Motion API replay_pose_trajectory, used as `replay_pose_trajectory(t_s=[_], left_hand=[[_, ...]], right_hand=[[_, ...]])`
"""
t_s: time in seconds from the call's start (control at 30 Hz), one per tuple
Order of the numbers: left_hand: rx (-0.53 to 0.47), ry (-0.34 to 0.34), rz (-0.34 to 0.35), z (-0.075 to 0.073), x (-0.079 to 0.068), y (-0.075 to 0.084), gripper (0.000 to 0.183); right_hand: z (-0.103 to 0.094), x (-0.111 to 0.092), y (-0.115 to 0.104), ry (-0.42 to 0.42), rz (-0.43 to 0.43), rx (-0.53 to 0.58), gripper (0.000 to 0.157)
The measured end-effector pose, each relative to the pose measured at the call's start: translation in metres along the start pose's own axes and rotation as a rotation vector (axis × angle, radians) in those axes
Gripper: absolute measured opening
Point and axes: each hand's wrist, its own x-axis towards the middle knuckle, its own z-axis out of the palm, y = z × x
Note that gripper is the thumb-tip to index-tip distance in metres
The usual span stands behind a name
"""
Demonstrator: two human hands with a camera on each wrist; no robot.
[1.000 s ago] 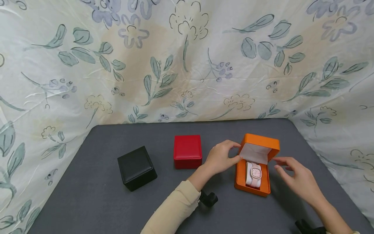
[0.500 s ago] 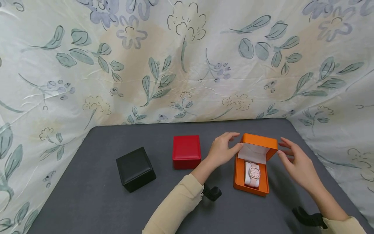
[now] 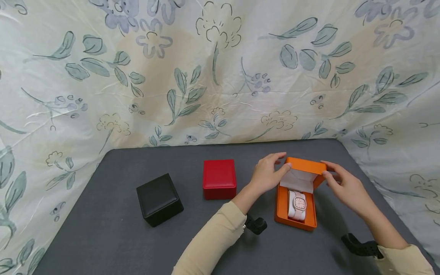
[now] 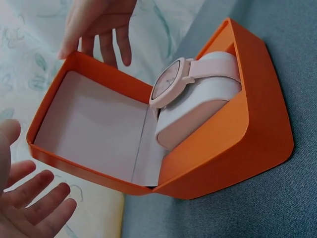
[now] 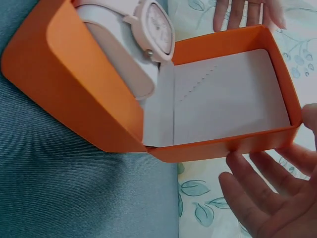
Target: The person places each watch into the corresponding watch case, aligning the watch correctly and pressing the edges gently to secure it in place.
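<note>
An orange watch box stands with its lid raised, showing a pale lining. Inside it a pink wristwatch is wrapped round a white cushion. My left hand is at the lid's left side, fingers spread; in the left wrist view its fingers look apart from the lid. At the lid's right corner is my right hand. Its thumb and fingertips touch the lid's edge in the right wrist view, fingers fairly straight.
A red box, closed, sits left of the orange one. Farther left is a closed black box, turned at an angle. All stand on a dark grey table, with a floral cloth hanging behind it.
My left hand has moved up and slightly right along the lid. My right hand went up and away, then came back in to the lid's upper right corner. The boxes stay put.
</note>
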Motion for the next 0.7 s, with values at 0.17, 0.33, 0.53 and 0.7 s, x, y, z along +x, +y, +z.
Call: replay_pose_trajectory(t_s=[0.17,0.33,0.53,0.7], left_hand=[[0.015,-0.018,0.0,0.0025,-0.0001,0.0012,0.043],[0.025,-0.016,-0.008,0.004,-0.0004,0.0033,0.04],[0.034,-0.029,-0.029,0.0033,-0.0014,0.0053,0.039],[0.048,-0.05,-0.039,0.0022,-0.0016,0.0067,0.041]], right_hand=[[-0.0036,0.002,0.0002,-0.108,0.071,0.055,0.059],[-0.0056,0.0027,-0.0005,-0.15,0.098,0.104,0.061],[-0.0082,0.0011,-0.0033,-0.159,0.086,0.104,0.06],[-0.009,0.0011,-0.0061,-0.183,0.093,0.08,0.063]])
